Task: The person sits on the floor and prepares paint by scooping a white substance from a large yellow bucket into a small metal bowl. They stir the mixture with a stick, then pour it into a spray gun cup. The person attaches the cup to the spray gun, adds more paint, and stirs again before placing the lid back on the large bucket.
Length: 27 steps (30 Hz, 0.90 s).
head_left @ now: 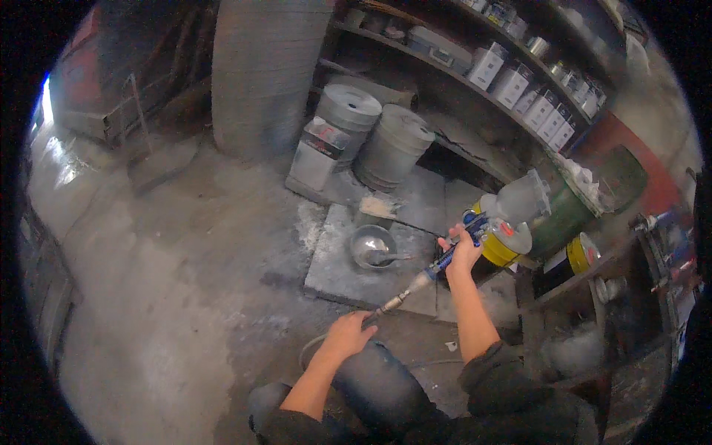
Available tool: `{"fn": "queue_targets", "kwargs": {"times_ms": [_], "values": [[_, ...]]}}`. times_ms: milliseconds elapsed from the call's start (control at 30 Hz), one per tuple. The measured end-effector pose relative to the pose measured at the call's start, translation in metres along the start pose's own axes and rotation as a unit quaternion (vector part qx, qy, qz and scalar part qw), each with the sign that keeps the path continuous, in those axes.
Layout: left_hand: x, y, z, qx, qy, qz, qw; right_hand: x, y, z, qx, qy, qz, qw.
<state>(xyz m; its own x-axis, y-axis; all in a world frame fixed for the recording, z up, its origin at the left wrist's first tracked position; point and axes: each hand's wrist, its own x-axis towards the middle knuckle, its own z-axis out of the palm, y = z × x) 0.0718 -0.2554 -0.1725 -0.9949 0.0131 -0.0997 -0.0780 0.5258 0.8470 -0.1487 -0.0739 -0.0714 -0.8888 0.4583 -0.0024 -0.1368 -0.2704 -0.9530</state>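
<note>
My right hand (466, 256) is closed round a blue-bodied air gun (443, 261), whose exact kind I cannot tell. From it a pale and metallic coupling (393, 302) slants down to the left. My left hand (348, 335) grips the coupling's lower end, where a thin grey hose (308, 347) curves away beside my knee. Just left of the gun, a round metal bowl (373, 247) with a stirring tool (386, 258) in it stands on a dusty grey slab (335, 265). A translucent container (523, 196) and a yellow-and-black can (503, 252) are close behind my right hand.
Two metal drums (393, 147) and a rectangular tin (315, 159) stand beyond the slab. Shelves (445, 74) with boxes and cans rise at the back. To the right are a green bin (615, 182) and a low shelf unit (564, 297). Concrete floor (170, 282) extends left.
</note>
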Motion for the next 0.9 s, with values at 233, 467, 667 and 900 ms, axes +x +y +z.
{"fn": "queue_targets", "kwargs": {"times_ms": [233,467,667,900], "values": [[0.02,0.007,-0.003,-0.048,-0.041,-0.029,0.998,0.007,-0.008,0.006,0.036,-0.043,-0.015,0.998],[0.03,0.005,0.0,-0.041,-0.029,-0.013,0.999,0.021,-0.009,0.003,0.022,-0.031,-0.002,0.999],[0.036,0.011,0.0,-0.019,-0.017,-0.001,1.0,0.018,-0.011,0.01,0.028,-0.087,-0.007,0.996],[0.037,0.009,0.002,0.033,0.012,-0.007,0.999,-0.001,-0.008,0.028,0.034,-0.067,0.012,0.997]]}}
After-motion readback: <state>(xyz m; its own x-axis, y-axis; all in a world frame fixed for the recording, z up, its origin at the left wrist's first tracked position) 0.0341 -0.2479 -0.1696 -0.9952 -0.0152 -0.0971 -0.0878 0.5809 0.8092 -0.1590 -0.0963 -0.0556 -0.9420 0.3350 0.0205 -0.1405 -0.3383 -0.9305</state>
